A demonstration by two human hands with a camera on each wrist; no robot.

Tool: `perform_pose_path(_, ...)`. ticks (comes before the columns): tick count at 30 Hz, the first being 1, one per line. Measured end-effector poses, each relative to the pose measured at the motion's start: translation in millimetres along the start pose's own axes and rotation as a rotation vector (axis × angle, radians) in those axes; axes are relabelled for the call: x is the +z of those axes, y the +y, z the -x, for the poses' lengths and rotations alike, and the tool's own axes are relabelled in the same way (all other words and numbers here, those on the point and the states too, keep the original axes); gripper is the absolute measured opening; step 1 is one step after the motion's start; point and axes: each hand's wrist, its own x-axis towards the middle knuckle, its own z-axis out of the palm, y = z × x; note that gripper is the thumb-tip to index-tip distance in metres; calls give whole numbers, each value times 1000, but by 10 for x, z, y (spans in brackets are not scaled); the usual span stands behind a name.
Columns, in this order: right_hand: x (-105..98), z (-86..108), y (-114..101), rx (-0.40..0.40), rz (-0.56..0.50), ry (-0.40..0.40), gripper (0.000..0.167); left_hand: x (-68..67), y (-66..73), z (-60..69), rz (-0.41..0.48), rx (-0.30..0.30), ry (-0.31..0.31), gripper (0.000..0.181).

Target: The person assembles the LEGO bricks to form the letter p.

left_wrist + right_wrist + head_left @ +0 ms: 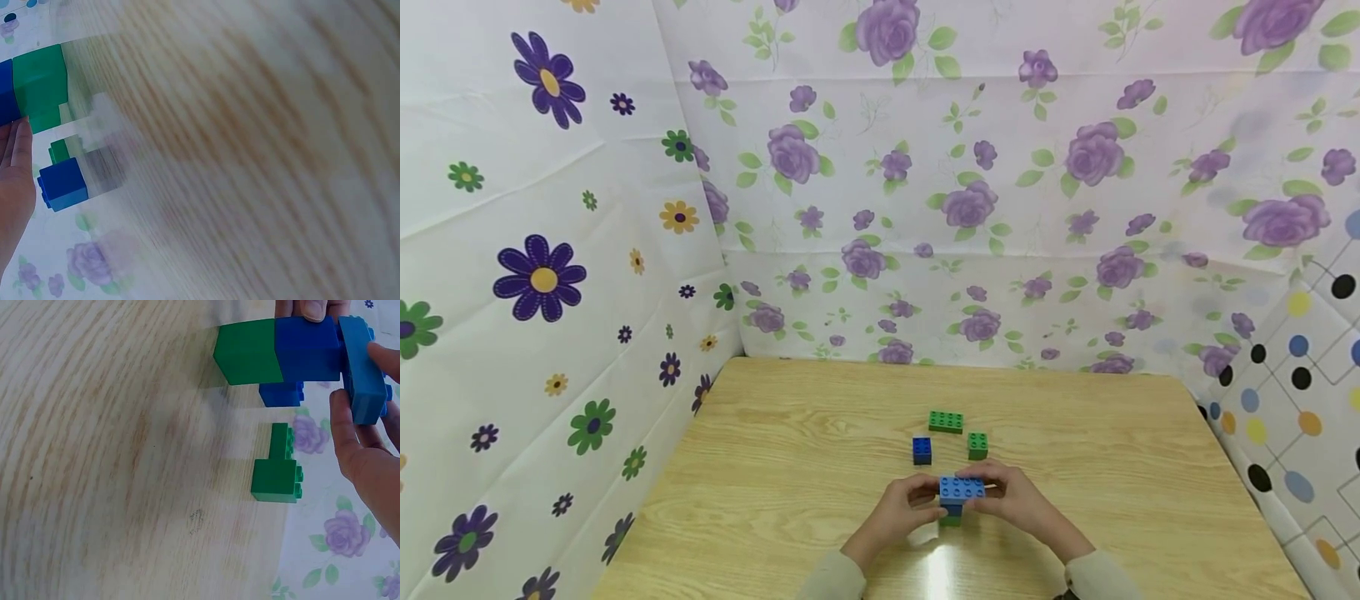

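A light blue eight-stud toy brick (957,492) sits atop a dark blue brick (307,350), which stands on a green brick (248,354). My right hand (1018,502) grips the light blue brick by its right end, thumb in front and fingers behind. The right wrist view shows that brick slightly tilted, with a narrow gap above the dark blue one. From the other side my left hand (898,510) pinches the stack around the dark blue brick, its thumb near the joint with the green one. The far fingers are partly hidden behind the bricks.
Beyond the stack on the wooden table (805,433) lie a small dark blue brick (922,452), a small green brick (977,447) and a long green brick (946,422). Flower-printed cloth (850,200) hangs behind the table, with patterned cloth at both sides.
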Motion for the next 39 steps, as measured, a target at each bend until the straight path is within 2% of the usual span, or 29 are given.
perform_pose_path(7, 37, -12, 37, 1, 12, 42, 43, -7, 0, 0, -9, 0, -4, 34)
perform_pose_path(23, 24, -14, 72, -46, 59, 39, 39, -5, -4, -2, -7, -2, 0, 34)
perform_pose_path(29, 81, -10, 74, -48, 128, 74, 39, -11, 5, 5, -12, -14, 4, 34)
perform_pose_path(39, 167, -13, 13, -20, 172, 105, 34, -11, 23, 4, -22, -2, -5, 33)
